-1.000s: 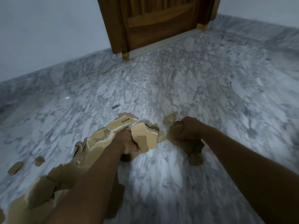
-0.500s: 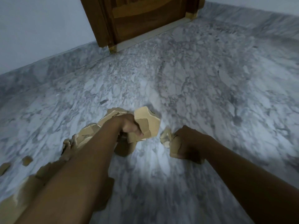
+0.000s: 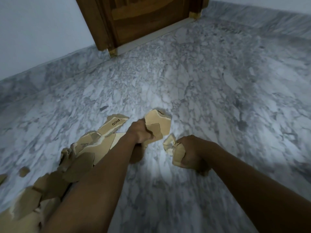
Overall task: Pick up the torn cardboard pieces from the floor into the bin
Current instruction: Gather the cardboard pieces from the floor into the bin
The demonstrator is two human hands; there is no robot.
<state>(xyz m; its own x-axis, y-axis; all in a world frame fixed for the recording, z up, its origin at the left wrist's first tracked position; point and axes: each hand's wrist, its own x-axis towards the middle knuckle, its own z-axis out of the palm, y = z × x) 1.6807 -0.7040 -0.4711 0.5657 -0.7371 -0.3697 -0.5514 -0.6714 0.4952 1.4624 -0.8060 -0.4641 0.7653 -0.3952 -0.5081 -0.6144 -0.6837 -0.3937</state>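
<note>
My left hand (image 3: 138,132) is closed around a bundle of torn brown cardboard pieces (image 3: 159,123) held above the marble floor. More torn cardboard lies along and under my left forearm, among it a strip printed "PICO" (image 3: 115,124) and a long heap (image 3: 50,185) running to the lower left. My right hand (image 3: 193,153) is clenched on a smaller wad of cardboard scraps (image 3: 173,147) that sticks out to its left. Two small loose scraps (image 3: 23,171) lie on the floor at the far left. No bin is in view.
The grey-white marble floor (image 3: 218,98) stretches ahead and to the right. A brown wooden door (image 3: 148,19) stands shut at the top, between pale walls with a marble skirting. A small dark fleck (image 3: 103,108) lies on the floor ahead of the cardboard.
Both hands stay clenched on their cardboard. The view has shifted a little, with the door sliding across the top; my right hand's wad sits slightly lower than one second ago.
</note>
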